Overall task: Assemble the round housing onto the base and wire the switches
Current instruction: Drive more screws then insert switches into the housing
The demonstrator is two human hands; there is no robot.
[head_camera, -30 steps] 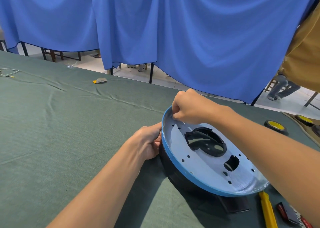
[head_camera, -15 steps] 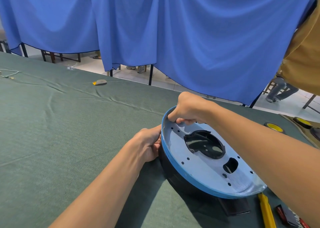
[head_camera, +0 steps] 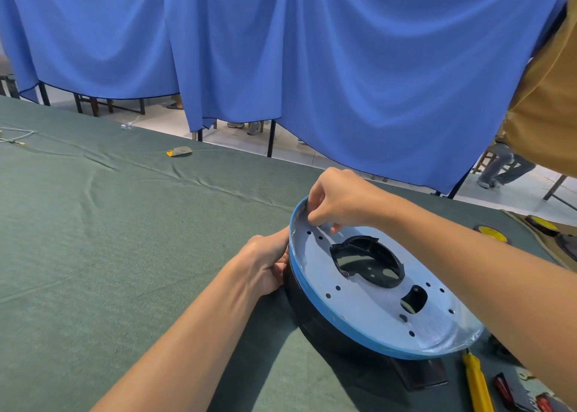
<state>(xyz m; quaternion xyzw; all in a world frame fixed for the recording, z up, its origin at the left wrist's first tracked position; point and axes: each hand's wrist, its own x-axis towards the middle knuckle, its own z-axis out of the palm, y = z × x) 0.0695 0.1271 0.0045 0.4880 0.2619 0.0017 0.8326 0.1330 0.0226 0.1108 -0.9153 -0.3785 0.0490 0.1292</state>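
Head view: looks down along two bare forearms onto a green-clothed surface (head_camera: 109, 255).
Task piece: round housing (head_camera: 368, 302), a pale blue disc with a darker blue rim – right of centre on the surface, sitting on a black lower part (head_camera: 315, 318); appears tilted, left side higher.
Openings: large rounded cut-out (head_camera: 368, 261) with a dark interior, a smaller cut-out (head_camera: 413, 299) nearer the right forearm, small holes scattered across the face.
Left side: left hand (head_camera: 265, 264), fingers curled against the left flank of the round housing, gripping just under the blue rim.
Right side: right hand (head_camera: 337, 202), reaching over from the right, thumb and forefinger pinched at the far-left inner rim of the round housing; thin pale strip under the fingertips, too small to identify.
Tools: yellow-handled tool (head_camera: 476, 380) just beside the near edge of the housing; red-handled tools (head_camera: 504, 388) next to it in the bottom-right corner.
Tape: yellow-centred roll (head_camera: 491, 232) beyond the right forearm – a second roll (head_camera: 541, 224) further right.
Far surface: small grey-and-yellow object (head_camera: 179, 152); white cable (head_camera: 18, 135) at the left edge.
Backdrop: blue curtain (head_camera: 281, 68); person in a tan garment (head_camera: 549, 99) at the right edge.
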